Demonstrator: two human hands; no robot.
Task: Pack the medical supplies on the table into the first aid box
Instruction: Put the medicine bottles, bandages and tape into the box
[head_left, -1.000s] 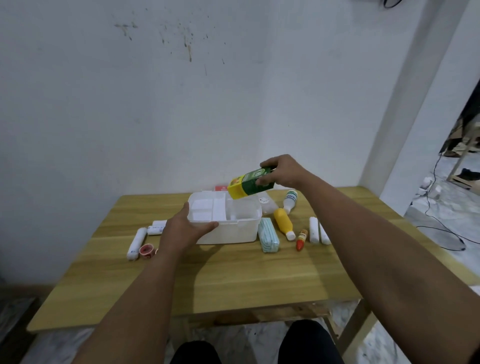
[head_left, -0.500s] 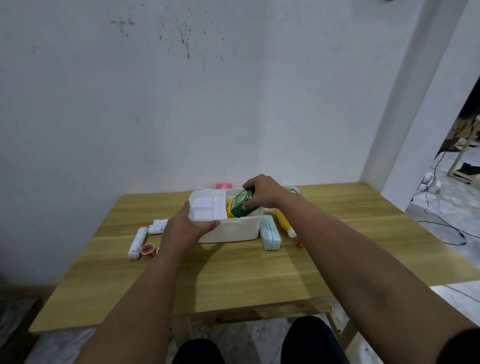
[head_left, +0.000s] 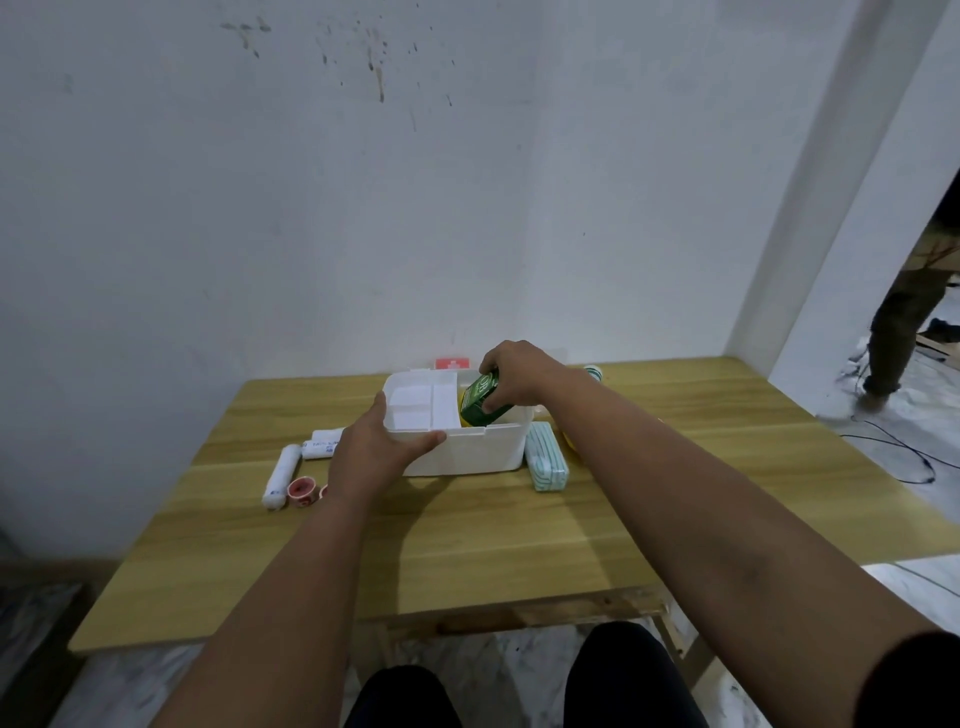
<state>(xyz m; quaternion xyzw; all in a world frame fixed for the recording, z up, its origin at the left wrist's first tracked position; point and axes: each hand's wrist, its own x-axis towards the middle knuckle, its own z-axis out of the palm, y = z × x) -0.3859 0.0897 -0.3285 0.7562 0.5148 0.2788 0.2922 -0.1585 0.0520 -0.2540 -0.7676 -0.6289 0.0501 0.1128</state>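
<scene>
Held the boxy green carton (head_left: 480, 402) tight in right hand (head_left: 511, 376), tilted into the smooth white box (head_left: 467, 449). Gripped its left rim with left hand (head_left: 371, 449)

I count one white first aid box (head_left: 467, 452), one green carton (head_left: 480, 402), one striped teal packet (head_left: 545, 462), three white rolls (head_left: 278, 475) on the left, one red tape roll (head_left: 302, 490), and my two hands (head_left: 371, 452).
</scene>
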